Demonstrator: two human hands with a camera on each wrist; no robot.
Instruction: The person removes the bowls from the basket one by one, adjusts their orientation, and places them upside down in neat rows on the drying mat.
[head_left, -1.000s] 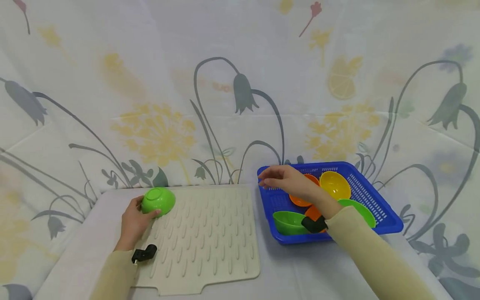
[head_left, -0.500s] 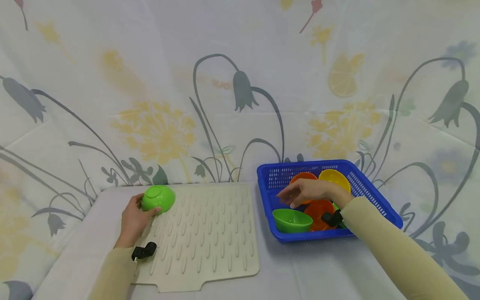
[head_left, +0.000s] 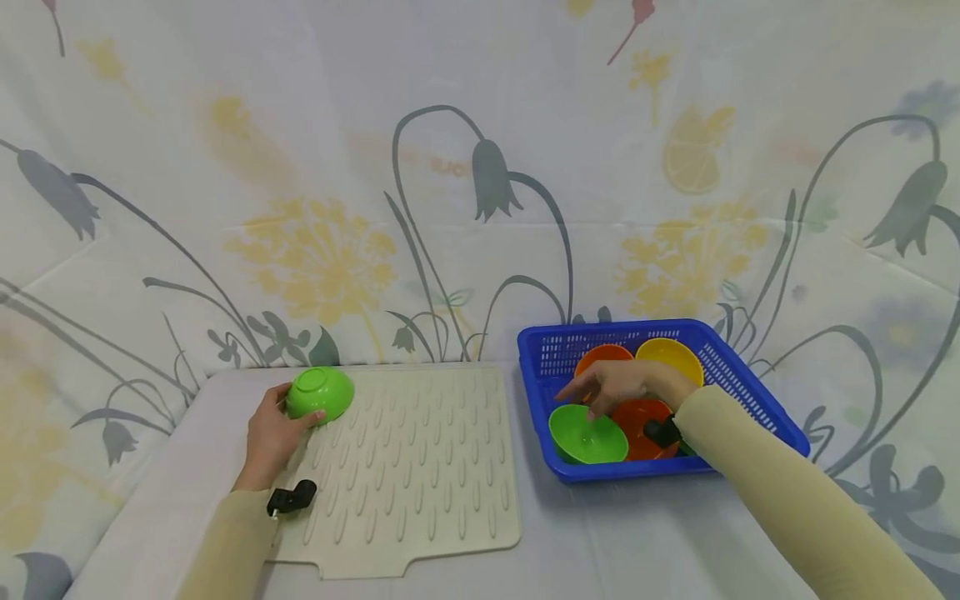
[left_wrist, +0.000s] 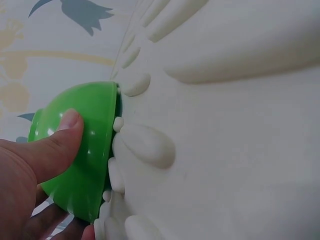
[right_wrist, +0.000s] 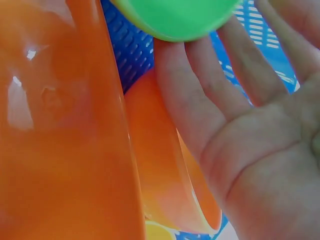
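Note:
On the left, my left hand grips an upturned green bowl, thumb on one side and fingers round the other. The bowl rests rim-down on the cream ridged mat; in the left wrist view the thumb lies against its wall. To the right, my right hand is in the blue basket, pinching the far rim of a second green bowl, which tilts toward me. In the right wrist view this green bowl hides the ends of some fingers.
Orange bowls and a yellow bowl sit in the basket beside the right hand, partly covered by the hand and wrist. A patterned cloth hangs behind the mat and basket. The white table surface lies in front.
My right hand has moved down and right into the basket onto the green bowl there, which has tilted so more of its inside shows. The left hand and its bowl have stayed put.

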